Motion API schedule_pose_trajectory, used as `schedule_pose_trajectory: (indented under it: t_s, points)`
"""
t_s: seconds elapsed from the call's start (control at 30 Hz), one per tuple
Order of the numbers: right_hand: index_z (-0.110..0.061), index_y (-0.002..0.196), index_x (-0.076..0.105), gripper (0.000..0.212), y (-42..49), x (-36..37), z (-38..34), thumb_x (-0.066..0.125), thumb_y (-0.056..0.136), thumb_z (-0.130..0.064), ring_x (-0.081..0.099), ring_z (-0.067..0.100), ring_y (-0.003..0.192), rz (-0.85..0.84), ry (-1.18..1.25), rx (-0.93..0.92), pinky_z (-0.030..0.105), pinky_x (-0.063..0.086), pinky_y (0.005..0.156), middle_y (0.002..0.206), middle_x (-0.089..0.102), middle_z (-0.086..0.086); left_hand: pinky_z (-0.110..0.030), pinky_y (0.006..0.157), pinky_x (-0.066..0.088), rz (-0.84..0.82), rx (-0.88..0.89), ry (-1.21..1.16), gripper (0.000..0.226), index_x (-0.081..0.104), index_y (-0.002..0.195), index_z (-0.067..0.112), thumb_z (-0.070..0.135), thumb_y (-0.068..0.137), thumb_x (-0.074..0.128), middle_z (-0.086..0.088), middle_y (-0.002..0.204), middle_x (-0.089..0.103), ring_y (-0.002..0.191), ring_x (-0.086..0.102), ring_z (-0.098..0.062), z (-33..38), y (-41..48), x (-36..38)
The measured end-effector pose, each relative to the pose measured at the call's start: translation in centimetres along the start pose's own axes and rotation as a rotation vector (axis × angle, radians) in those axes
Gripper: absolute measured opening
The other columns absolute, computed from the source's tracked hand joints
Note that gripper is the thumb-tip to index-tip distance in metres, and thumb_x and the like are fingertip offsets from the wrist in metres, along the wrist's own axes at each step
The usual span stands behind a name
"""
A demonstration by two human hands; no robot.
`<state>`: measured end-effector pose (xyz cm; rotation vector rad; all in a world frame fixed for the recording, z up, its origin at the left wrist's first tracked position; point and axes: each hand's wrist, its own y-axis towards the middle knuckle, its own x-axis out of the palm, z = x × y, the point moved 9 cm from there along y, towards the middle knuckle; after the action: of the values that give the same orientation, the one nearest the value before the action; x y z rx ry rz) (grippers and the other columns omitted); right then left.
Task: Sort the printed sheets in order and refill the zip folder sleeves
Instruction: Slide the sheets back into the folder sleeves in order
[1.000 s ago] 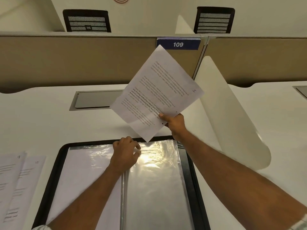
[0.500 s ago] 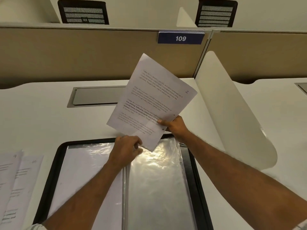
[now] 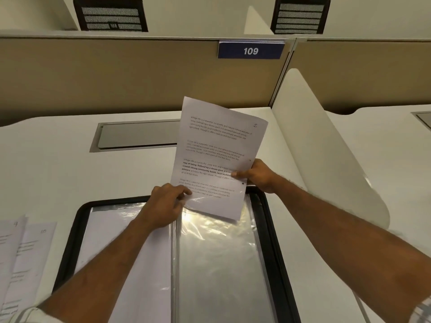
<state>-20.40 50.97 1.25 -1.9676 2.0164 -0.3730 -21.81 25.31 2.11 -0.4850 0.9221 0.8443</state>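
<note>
Right grip: my right hand pinches the printed sheet at its right edge, thumb across the front.
Left grip: my left hand is curled at the top of the clear sleeve, pinching its mouth as far as I can judge (glare hides the film's lip).
Sheet position, head view: raised over the far end of the zip folder, lower edge at the sleeve mouth.
Key relation: the sheet's long axis points away from me; the sleeve lies below and nearer, so the feed runs toward me. The left hand is closer to the mouth.
Writing: handwritten "5" in the sheet's top right corner; loose sheets marked "9" and "10"; blue plate reads "109".
</note>
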Motion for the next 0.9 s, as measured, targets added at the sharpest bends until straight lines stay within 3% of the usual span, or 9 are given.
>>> schedule_pose_trajectory:
  t_s: [0.1,0.27,0.47,0.63,0.77,0.9]
  points:
    - [-0.009,0.12,0.064,0.04,0.4,-0.5,0.2,0.074,0.082,0.002,0.07,0.029,0.102,-0.014,-0.011,0.024,0.042,0.06,0.084,0.114,0.071,0.01,-0.032,0.091,0.039,-0.014,-0.016,-0.063,0.028,0.065,0.115,0.025,0.01,0.091,0.061,0.015,0.09,0.061,0.089,0.056,-0.009,0.0,0.3,0.0]
    - [-0.007,0.128,0.06,0.049,0.7,-1.3,0.9,0.075,0.082,0.001,0.067,0.032,0.109,-0.057,-0.024,0.071,0.043,0.059,0.086,0.121,0.069,0.012,-0.02,0.075,0.047,-0.073,-0.049,-0.206,0.03,0.061,0.114,0.027,0.006,0.093,0.057,0.008,0.086,0.066,0.082,0.062,-0.01,-0.5,0.8,0.3]
    - [-0.008,0.132,0.057,0.054,0.9,-1.3,1.5,0.074,0.081,0.003,0.066,0.032,0.112,-0.107,-0.028,0.1,0.046,0.059,0.087,0.125,0.067,0.013,-0.014,0.078,0.045,-0.097,-0.058,-0.234,0.032,0.059,0.109,0.036,0.008,0.093,0.059,0.009,0.093,0.065,0.087,0.061,-0.007,-1.5,1.1,0.5]
    - [-0.007,0.13,0.058,0.051,1.0,-1.2,1.7,0.072,0.083,0.005,0.067,0.029,0.109,-0.14,-0.066,0.135,0.039,0.06,0.081,0.124,0.068,0.012,-0.01,0.074,0.043,-0.084,-0.048,-0.261,0.03,0.061,0.112,0.03,0.007,0.093,0.061,0.011,0.092,0.064,0.084,0.059,-0.003,-1.8,1.3,0.4]
    - [-0.008,0.132,0.058,0.052,1.6,-1.0,2.2,0.072,0.083,0.003,0.066,0.03,0.114,-0.172,-0.099,0.186,0.044,0.057,0.091,0.126,0.068,0.01,-0.011,0.075,0.043,-0.08,-0.043,-0.285,0.031,0.061,0.116,0.025,0.006,0.092,0.062,0.011,0.088,0.065,0.083,0.06,-0.004,-1.8,1.3,0.3]
    - [-0.008,0.131,0.059,0.049,2.0,-0.6,2.0,0.073,0.084,-0.001,0.066,0.029,0.113,-0.158,-0.091,0.214,0.04,0.058,0.088,0.125,0.068,0.01,-0.007,0.074,0.043,-0.079,-0.045,-0.305,0.03,0.06,0.114,0.028,0.007,0.092,0.063,0.011,0.089,0.065,0.085,0.061,-0.004,-1.9,1.3,0.4]
